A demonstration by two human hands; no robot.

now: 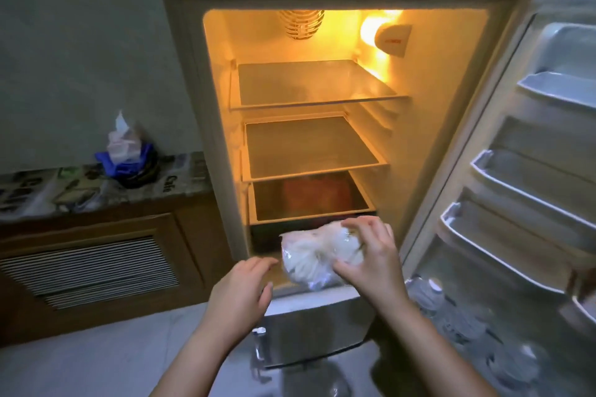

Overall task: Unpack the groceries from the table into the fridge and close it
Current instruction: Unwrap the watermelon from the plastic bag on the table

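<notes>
Groceries: one clear plastic bag (314,259) with something white inside sits in the right hand (371,255), low down at the front of the open fridge (451,80), just under the lowest glass shelf (309,213). The bag's long side runs from upper right to lower left, and its lower end tips toward the person. The right grip is wrapped around the bag, fingers on top and thumb below. The left hand (240,293) is beside the bag, not touching it, with its grip loose and partly open. The fridge door (532,171) stands wide open on the right. More bags (129,151) sit on the table (64,193) at the left
</notes>
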